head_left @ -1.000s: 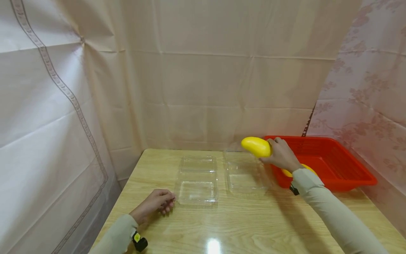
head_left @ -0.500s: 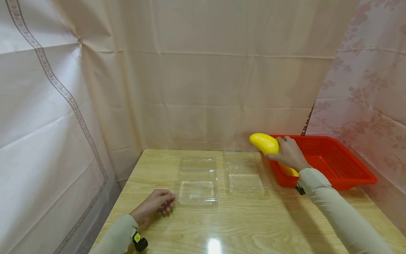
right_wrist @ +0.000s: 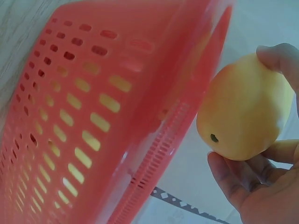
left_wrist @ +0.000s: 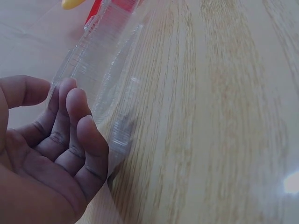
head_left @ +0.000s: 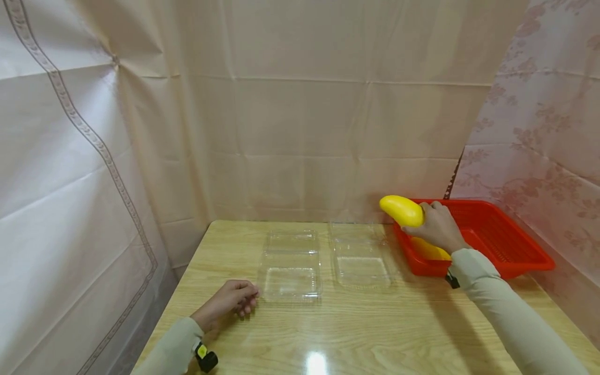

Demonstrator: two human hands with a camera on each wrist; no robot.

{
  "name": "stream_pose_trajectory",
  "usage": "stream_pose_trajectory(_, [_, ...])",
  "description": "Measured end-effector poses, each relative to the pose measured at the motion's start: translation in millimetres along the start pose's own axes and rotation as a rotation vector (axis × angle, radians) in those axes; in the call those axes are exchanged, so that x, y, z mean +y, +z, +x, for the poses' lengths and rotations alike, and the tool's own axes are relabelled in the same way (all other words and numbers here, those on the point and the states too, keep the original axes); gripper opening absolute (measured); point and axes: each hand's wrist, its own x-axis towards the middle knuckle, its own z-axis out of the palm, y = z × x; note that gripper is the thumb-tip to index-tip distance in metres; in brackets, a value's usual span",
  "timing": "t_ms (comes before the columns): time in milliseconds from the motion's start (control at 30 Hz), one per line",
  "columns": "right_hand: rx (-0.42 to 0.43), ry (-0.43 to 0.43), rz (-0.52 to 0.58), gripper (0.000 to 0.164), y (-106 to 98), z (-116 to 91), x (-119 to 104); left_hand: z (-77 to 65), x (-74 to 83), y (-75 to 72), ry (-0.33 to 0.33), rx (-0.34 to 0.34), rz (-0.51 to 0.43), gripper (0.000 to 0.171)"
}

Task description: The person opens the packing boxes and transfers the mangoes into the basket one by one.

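Observation:
My right hand (head_left: 440,226) grips a yellow mango (head_left: 402,211) by one end, holding it above the left rim of a red plastic basket (head_left: 497,234). The mango's dark stem mark shows in the right wrist view, where the thumb and fingers curl round the fruit (right_wrist: 245,109). Partly hidden under that hand, another yellow mango (head_left: 428,250) lies in the basket. At the left, my left hand (head_left: 229,299) pinches the near left edge of an opened clear plastic container (head_left: 290,281) between thumb and index finger. Its other fingers are bent and hold nothing.
A second opened clear container (head_left: 361,271) lies between the first one and the basket. All stand on a light wooden table (head_left: 356,333). Cloth sheets (head_left: 300,130) hang behind the table and along both sides.
My right hand has moved right with the mango, from above the second container's right side to over the basket's left rim. The left hand stays in place.

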Motion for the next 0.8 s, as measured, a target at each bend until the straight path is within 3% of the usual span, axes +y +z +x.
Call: stream_pose_trajectory(800, [0.057,0.008,-0.06,0.071,-4,-8,38,-1.4,1.2,0.4,-0.004,-0.003,0.0,0.032])
